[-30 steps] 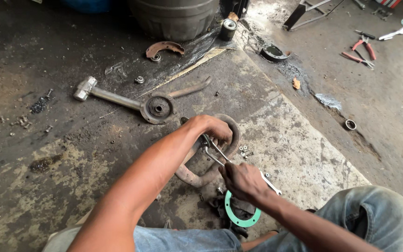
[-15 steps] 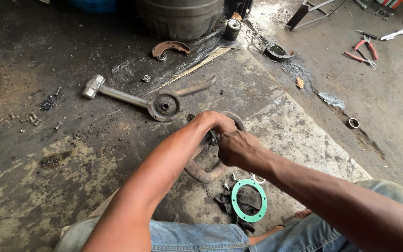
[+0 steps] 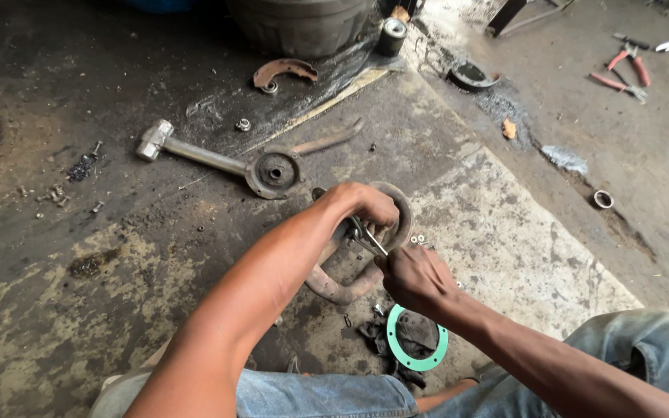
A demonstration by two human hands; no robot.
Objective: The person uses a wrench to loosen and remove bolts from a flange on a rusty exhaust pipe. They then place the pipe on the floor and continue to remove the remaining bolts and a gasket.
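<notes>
Nearest the camera, a knee in faded blue denim jeans [image 3: 644,348] sits under the right forearm, which reaches in from the lower right, bent slightly at the wrist. Just below and beside the right hand lies a flat green ring-shaped gasket [image 3: 417,337] on a dark greasy rag [image 3: 385,340]. The right hand [image 3: 416,279] is closed in a fist around the handle end of a slim bright metal tool [image 3: 365,236], knuckles up, the tool slanting up and to the left from it. Whether it is pliers or a small wrench is too fine to tell.

The left arm comes in from the lower left, long and nearly straight, crossing in front of the body. The left hand [image 3: 361,205] is curled shut, palm down, clamped on the top of a rusty brown curved metal part with a round end [image 3: 354,267] that rests on the concrete floor [image 3: 505,248] between the two hands; the tool's tip meets this part right under the left fingers.

Beyond the left hand, close by, lies a steel hammer-like bar joined to a round rusted hub [image 3: 272,172]. Farther off sit a curved rusty brake shoe [image 3: 284,71] and, well to the right, red-handled pliers [image 3: 627,71].
</notes>
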